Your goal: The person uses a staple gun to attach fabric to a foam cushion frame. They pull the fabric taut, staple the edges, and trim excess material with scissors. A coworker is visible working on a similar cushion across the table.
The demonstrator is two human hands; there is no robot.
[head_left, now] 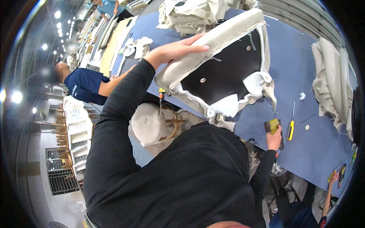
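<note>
A beige upholstered panel [216,43] with a black backing [224,62] and metal buttons sits on the blue-covered table [300,68]. Loose fabric and white padding [228,105] stick out along its near and right edges. My left hand [176,50] grips its upper left border, thumb on the near face and fingers stretched over the beige fabric. Down to the right, my right hand [274,140] is wrapped around a yellow and black staple gun [272,126], apart from the panel. Beside that hand lies a yellow-handled screwdriver [291,130].
Beige fabric is heaped at the table's far side [190,15], with more folded fabric [331,81] at right. A yellow air tool [161,93] hangs above a round white-topped stool [146,123]. Co-workers stand at left [85,84] and lower right [298,214].
</note>
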